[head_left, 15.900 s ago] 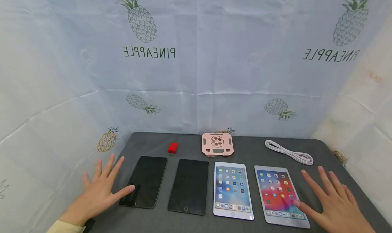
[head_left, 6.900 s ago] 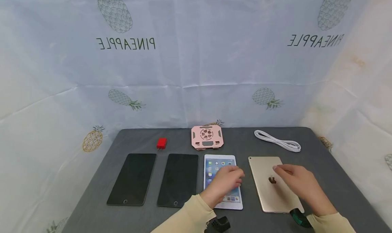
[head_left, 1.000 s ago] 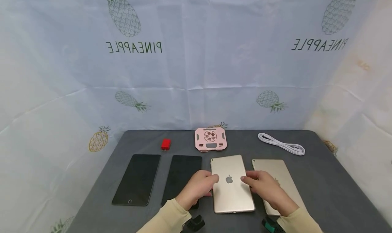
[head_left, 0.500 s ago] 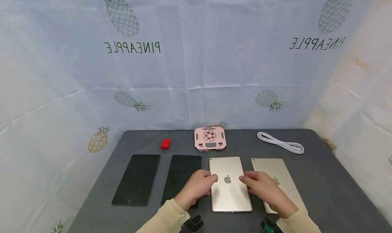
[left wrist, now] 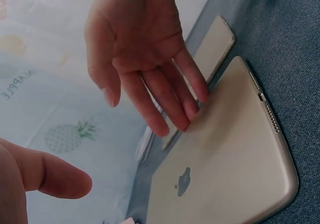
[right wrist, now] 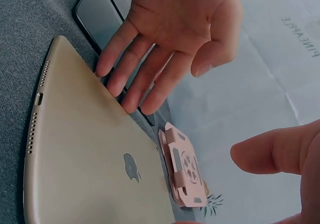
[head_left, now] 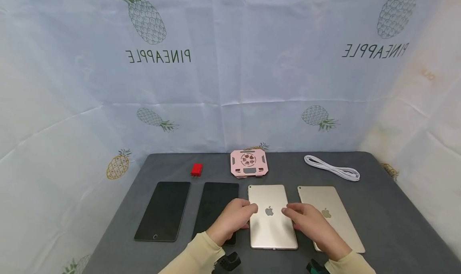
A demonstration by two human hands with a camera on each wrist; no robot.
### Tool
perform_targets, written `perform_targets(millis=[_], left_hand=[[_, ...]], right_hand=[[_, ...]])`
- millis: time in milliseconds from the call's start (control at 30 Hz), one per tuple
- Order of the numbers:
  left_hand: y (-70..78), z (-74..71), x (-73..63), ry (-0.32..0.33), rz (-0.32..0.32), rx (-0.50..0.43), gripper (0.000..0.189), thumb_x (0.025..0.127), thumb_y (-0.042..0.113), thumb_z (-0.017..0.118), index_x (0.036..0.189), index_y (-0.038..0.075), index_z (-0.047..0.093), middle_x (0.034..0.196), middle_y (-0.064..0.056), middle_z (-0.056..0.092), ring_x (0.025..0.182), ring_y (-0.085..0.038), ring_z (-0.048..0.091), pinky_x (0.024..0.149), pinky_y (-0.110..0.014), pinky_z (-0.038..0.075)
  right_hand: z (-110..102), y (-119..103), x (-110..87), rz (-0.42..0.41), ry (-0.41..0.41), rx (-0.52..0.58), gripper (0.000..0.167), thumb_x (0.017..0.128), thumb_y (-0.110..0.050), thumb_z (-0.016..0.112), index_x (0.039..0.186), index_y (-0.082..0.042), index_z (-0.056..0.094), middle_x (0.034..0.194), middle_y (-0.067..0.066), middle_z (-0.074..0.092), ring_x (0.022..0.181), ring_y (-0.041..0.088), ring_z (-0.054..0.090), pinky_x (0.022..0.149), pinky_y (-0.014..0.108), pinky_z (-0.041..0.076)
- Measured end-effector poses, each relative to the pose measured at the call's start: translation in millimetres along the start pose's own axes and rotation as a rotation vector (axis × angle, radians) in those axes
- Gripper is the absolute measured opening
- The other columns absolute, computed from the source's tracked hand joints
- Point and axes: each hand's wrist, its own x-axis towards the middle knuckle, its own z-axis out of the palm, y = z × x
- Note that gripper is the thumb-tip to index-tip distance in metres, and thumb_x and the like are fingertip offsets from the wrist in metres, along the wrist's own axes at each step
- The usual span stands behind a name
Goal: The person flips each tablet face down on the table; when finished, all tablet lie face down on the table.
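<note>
Left hand [head_left: 233, 218] and right hand [head_left: 309, 223] released: fingers loosely extended, thumbs raised clear, fingertips at opposite long edges of first gold tablet [head_left: 272, 232]. It lies back-up on grey table [head_left: 277, 262], between black tablet [head_left: 217, 195] and second gold tablet [head_left: 340, 223].

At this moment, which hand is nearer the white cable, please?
Right: the right hand is in front of the white cable; the left hand is farther, at the left edge of a gold tablet.
</note>
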Motion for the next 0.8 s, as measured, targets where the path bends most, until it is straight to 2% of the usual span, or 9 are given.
perform_targets(millis=[167, 233, 333, 433, 567, 700, 800], left_hand=[[-0.2, -2.2, -0.1, -0.02, 0.001, -0.005, 0.036, 0.095, 0.023, 0.063, 0.064, 0.02, 0.044, 0.064, 0.004, 0.036, 0.068, -0.017, 0.048, 0.075, -0.04, 0.06], [-0.6, -3.4, -0.2, -0.027, 0.002, -0.014, 0.03, 0.095, 0.023, 0.063, 0.067, 0.016, 0.052, 0.068, 0.002, 0.044, 0.071, -0.018, 0.05, 0.077, -0.041, 0.061], [-1.7, -5.4, -0.2, -0.037, 0.001, -0.026, 0.022, 0.095, 0.023, 0.062, 0.086, 0.006, 0.072, 0.084, -0.005, 0.059, 0.083, -0.021, 0.058, 0.083, -0.044, 0.063], [-2.9, -7.0, -0.3, -0.044, 0.002, -0.027, 0.031, 0.096, 0.024, 0.063, 0.11, 0.001, 0.078, 0.102, -0.012, 0.068, 0.093, -0.025, 0.064, 0.087, -0.046, 0.064], [-3.8, -8.1, -1.0, -0.051, 0.003, -0.022, 0.034, 0.096, 0.026, 0.064, 0.115, 0.001, 0.078, 0.111, -0.011, 0.072, 0.096, -0.026, 0.068, 0.09, -0.048, 0.064], [-4.8, -11.9, -2.3, -0.054, 0.013, -0.019, 0.042, 0.097, 0.026, 0.063, 0.127, -0.001, 0.074, 0.121, -0.012, 0.074, 0.099, -0.027, 0.072, 0.095, -0.052, 0.063], [-6.6, -20.8, -4.8, -0.04, 0.023, -0.014, 0.053, 0.098, 0.027, 0.062, 0.14, -0.005, 0.066, 0.133, -0.017, 0.072, 0.105, -0.028, 0.074, 0.1, -0.054, 0.061]], right_hand=[[2.0, 2.0, -1.9, -0.008, 0.013, -0.029, 0.057, 0.107, -0.035, 0.063, 0.138, 0.014, 0.063, 0.141, 0.033, 0.066, 0.118, 0.043, 0.074, 0.094, 0.053, 0.064], [2.7, 2.0, -2.8, -0.017, 0.018, -0.03, 0.055, 0.106, -0.034, 0.064, 0.136, 0.013, 0.066, 0.139, 0.031, 0.068, 0.114, 0.039, 0.076, 0.094, 0.053, 0.064], [3.5, 1.4, -3.2, -0.025, 0.023, -0.031, 0.054, 0.106, -0.034, 0.064, 0.135, 0.011, 0.067, 0.139, 0.03, 0.069, 0.11, 0.037, 0.077, 0.094, 0.053, 0.064], [3.9, 1.1, -2.5, -0.025, 0.021, -0.04, 0.055, 0.106, -0.036, 0.065, 0.135, 0.011, 0.067, 0.139, 0.029, 0.068, 0.11, 0.037, 0.077, 0.093, 0.053, 0.064], [4.2, 0.0, -1.1, -0.01, 0.02, -0.081, 0.057, 0.105, -0.038, 0.065, 0.135, 0.011, 0.067, 0.138, 0.029, 0.069, 0.106, 0.035, 0.077, 0.092, 0.053, 0.064], [4.3, -5.0, -0.2, -0.02, 0.044, -0.157, 0.057, 0.105, -0.04, 0.064, 0.134, 0.01, 0.068, 0.136, 0.028, 0.07, 0.115, 0.04, 0.074, 0.098, 0.057, 0.061], [5.4, -11.4, 0.5, -0.055, 0.081, -0.22, 0.059, 0.105, -0.041, 0.064, 0.137, 0.008, 0.068, 0.139, 0.029, 0.069, 0.124, 0.046, 0.068, 0.1, 0.06, 0.059]])
